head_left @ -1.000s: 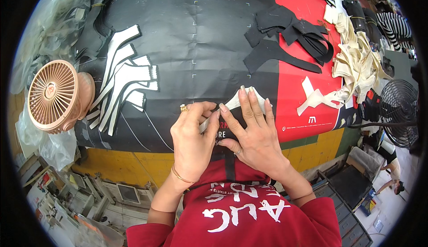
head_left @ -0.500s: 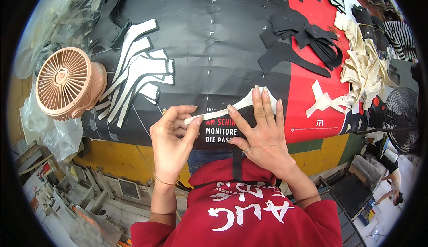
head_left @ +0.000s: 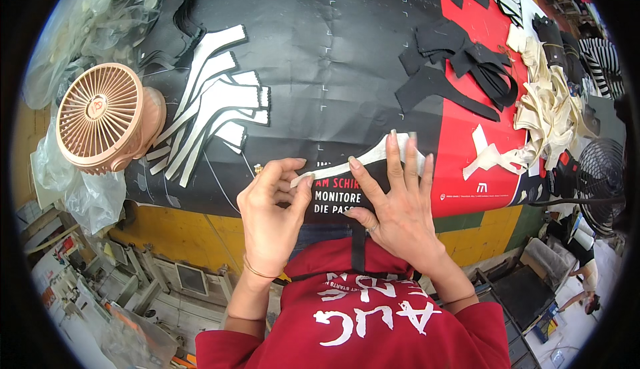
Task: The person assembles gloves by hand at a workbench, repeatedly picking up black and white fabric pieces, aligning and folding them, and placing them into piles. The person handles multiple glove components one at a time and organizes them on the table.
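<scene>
A white fabric piece (head_left: 343, 167), narrow at its left end and flaring at the right, lies on the black and red covered table in front of me. My left hand (head_left: 272, 199) pinches the narrow tip between thumb and fingers. Flat over the wide end rests my right hand (head_left: 403, 199), its fingers spread and partly covering the cloth. To the left lies a fan-shaped pile of similar white pieces (head_left: 223, 99) with dark edges. Black cut pieces (head_left: 447, 92) of like shape lie at the right, beyond my right hand.
A peach desk fan (head_left: 100, 119) stands at the left edge beside clear plastic bags (head_left: 100, 22). Cream fabric pieces (head_left: 550, 109) are heaped at the right, with two or so white ones (head_left: 490, 156) nearer. A black fan (head_left: 600, 176) is at far right; a person (head_left: 587, 269) bends behind.
My left hand has shifted slightly right and keeps its pinch on the tip. The right hand stays spread on the wide end. The whole view has moved a little.
</scene>
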Demonstrator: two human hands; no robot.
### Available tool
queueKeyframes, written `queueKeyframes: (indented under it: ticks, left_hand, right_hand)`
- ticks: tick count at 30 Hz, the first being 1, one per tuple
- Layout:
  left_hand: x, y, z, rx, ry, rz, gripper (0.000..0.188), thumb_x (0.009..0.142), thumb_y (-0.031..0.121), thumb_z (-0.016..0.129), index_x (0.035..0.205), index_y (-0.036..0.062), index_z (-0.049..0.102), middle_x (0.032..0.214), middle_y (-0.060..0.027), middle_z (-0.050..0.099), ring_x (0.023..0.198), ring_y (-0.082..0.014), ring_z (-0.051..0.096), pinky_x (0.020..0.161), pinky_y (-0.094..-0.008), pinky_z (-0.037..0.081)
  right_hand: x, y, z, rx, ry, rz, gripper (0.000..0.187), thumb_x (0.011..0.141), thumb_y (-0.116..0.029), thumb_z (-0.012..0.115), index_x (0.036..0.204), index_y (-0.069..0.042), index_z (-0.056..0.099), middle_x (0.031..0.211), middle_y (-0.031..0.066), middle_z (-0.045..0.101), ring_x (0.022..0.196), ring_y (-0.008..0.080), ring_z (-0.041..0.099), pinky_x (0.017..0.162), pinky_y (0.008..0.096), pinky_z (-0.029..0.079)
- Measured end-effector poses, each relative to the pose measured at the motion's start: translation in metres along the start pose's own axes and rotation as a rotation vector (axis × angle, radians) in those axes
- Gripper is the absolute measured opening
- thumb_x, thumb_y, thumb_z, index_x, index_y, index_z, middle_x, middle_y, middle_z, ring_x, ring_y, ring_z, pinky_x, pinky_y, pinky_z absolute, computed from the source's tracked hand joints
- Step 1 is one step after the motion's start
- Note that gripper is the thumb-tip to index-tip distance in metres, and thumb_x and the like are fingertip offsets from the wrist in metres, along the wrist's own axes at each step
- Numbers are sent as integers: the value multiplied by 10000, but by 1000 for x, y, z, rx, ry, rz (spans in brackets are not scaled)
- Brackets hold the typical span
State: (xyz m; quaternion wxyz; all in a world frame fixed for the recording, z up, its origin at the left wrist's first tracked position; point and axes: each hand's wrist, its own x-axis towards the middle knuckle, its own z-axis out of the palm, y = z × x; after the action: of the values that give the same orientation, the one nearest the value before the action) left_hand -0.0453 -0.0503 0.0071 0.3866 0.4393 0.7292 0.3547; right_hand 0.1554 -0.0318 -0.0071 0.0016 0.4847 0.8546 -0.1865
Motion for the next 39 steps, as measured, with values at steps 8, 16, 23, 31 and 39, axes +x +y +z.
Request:
queueKeyframes:
  ticks: [8,16,23,31,39]
  left_hand:
    - [-6,-5,2,-76,72,-22,250,866,-53,722,1109,-37,667,850,-82,672,694,-85,662,596,-224,561]
    - [-13,-14,-11,-268,134,-118,212,879,-61,719,1086,-52,674,857,-69,697,707,-63,658,607,-190,535]
    - [-13,-14,-11,-223,127,-111,174,878,-49,726,1045,-53,679,850,-74,712,693,-67,670,604,-200,538]
    - [-10,-13,-11,-203,132,-111,118,874,-47,733,949,-48,642,840,-65,706,696,-69,678,606,-203,543]
    - [-1,-9,-26,-465,-11,-238,268,866,-68,733,889,15,479,837,-89,691,694,-50,655,583,-178,523]
  right_hand:
    - [7,-33,22,58,-13,-138,731,933,-613,520,1534,-203,447,1629,185,296,1516,367,247,1188,616,116]
    - [6,-31,24,13,6,-152,714,925,-583,555,1528,-214,456,1629,183,299,1518,363,249,1190,600,141]
    - [6,-31,26,11,15,-146,707,933,-590,539,1527,-216,458,1628,191,298,1515,373,252,1189,603,142]
    - [7,-32,25,40,24,-135,698,935,-560,550,1534,-217,445,1626,175,305,1512,353,262,1198,587,118]
    - [7,-32,24,22,11,-143,689,946,-566,538,1534,-219,445,1626,189,299,1513,364,256,1191,592,144]
